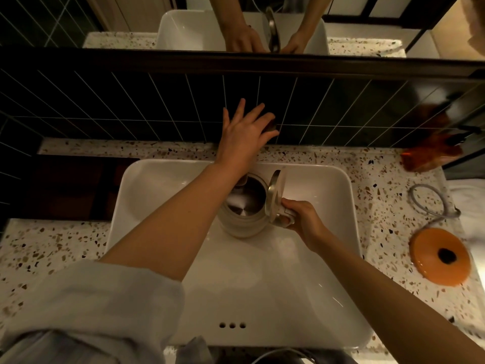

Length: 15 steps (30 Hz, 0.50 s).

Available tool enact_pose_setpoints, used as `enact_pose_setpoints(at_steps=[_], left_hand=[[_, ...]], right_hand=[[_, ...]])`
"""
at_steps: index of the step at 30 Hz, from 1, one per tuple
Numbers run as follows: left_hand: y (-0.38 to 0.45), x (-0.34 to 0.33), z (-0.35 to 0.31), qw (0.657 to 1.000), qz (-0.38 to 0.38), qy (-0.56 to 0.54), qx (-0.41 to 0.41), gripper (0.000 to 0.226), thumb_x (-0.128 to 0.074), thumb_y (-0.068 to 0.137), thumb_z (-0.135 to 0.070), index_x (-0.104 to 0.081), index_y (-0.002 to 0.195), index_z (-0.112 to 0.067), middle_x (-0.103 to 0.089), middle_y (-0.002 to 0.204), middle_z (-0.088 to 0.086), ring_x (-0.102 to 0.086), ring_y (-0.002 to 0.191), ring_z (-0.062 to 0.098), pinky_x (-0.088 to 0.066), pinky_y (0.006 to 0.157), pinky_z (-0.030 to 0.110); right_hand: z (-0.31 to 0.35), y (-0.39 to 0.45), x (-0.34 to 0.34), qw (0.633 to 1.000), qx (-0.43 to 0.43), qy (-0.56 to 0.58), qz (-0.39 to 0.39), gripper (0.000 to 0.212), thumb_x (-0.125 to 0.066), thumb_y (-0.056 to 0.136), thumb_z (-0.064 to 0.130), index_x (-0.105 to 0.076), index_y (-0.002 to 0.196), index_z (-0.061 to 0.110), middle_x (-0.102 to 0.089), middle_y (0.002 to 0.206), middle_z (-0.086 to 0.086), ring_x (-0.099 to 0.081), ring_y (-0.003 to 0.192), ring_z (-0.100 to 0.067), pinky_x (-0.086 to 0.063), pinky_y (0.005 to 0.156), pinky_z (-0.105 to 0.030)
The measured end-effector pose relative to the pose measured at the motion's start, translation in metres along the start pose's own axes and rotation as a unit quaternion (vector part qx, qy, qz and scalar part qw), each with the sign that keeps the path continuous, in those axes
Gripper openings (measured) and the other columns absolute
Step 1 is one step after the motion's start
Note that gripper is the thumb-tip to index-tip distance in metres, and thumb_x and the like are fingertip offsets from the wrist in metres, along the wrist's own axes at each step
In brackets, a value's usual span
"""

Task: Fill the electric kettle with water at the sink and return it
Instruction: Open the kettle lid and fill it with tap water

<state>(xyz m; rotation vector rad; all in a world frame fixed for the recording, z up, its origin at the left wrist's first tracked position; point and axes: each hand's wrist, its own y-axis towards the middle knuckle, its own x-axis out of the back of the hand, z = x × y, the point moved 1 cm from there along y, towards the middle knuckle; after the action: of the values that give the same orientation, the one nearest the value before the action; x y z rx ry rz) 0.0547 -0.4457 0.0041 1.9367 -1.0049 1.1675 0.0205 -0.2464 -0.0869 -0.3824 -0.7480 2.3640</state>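
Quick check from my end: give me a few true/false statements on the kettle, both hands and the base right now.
1. The kettle is held in the sink with its lid open. True.
2. The right hand is on the tap. False: it grips the kettle's handle.
3. The left hand reaches toward the dark tiled wall behind the sink. True.
4. The orange base sits inside the sink. False: it lies on the counter, right of the sink.
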Motion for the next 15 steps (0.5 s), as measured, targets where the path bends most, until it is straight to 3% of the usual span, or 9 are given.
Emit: enact_pose_setpoints(at_steps=[4, 7, 11, 15], left_hand=[[0.001, 0.004, 0.002, 0.999, 0.010, -0.030, 0.010, 0.050, -0.050, 0.097, -0.041, -0.048, 0.143, -0.022, -0.038, 0.156, 0.005, -0.015, 0.149, 0.034, -0.002, 0.118, 0.056], [0.001, 0.004, 0.002, 0.999, 0.009, -0.037, 0.014, 0.052, -0.051, 0.096, -0.041, -0.045, 0.145, -0.023, -0.037, 0.157, 0.005, -0.014, 0.150, 0.033, -0.002, 0.118, 0.055], [-0.002, 0.006, 0.005, 0.997, 0.011, -0.070, 0.007, 0.056, -0.054, 0.096, -0.038, -0.040, 0.147, -0.022, -0.031, 0.159, 0.005, -0.010, 0.151, 0.030, 0.001, 0.119, 0.053], [-0.024, 0.004, 0.015, 0.994, -0.041, -0.100, -0.026, 0.055, -0.058, 0.095, -0.030, -0.043, 0.146, -0.014, -0.035, 0.157, 0.010, -0.016, 0.150, 0.029, -0.003, 0.120, 0.049]], right_hand=[[-0.002, 0.001, -0.001, 1.000, -0.002, 0.002, -0.001, 0.035, -0.049, 0.096, 0.026, -0.074, 0.075, 0.013, -0.068, 0.065, 0.001, -0.060, 0.073, -0.018, -0.047, 0.099, -0.054], [-0.002, 0.001, -0.001, 1.000, 0.000, -0.006, -0.006, 0.034, -0.050, 0.096, 0.027, -0.075, 0.079, 0.010, -0.069, 0.071, -0.005, -0.061, 0.078, -0.023, -0.047, 0.100, -0.055], [0.000, -0.001, -0.001, 1.000, 0.000, -0.020, -0.011, 0.038, -0.049, 0.095, 0.029, -0.075, 0.096, 0.002, -0.070, 0.094, -0.019, -0.064, 0.094, -0.033, -0.048, 0.099, -0.053], [0.000, -0.003, -0.002, 0.999, 0.006, -0.032, -0.013, 0.041, -0.049, 0.096, 0.030, -0.072, 0.097, -0.004, -0.067, 0.088, -0.017, -0.061, 0.089, -0.029, -0.049, 0.092, -0.046]])
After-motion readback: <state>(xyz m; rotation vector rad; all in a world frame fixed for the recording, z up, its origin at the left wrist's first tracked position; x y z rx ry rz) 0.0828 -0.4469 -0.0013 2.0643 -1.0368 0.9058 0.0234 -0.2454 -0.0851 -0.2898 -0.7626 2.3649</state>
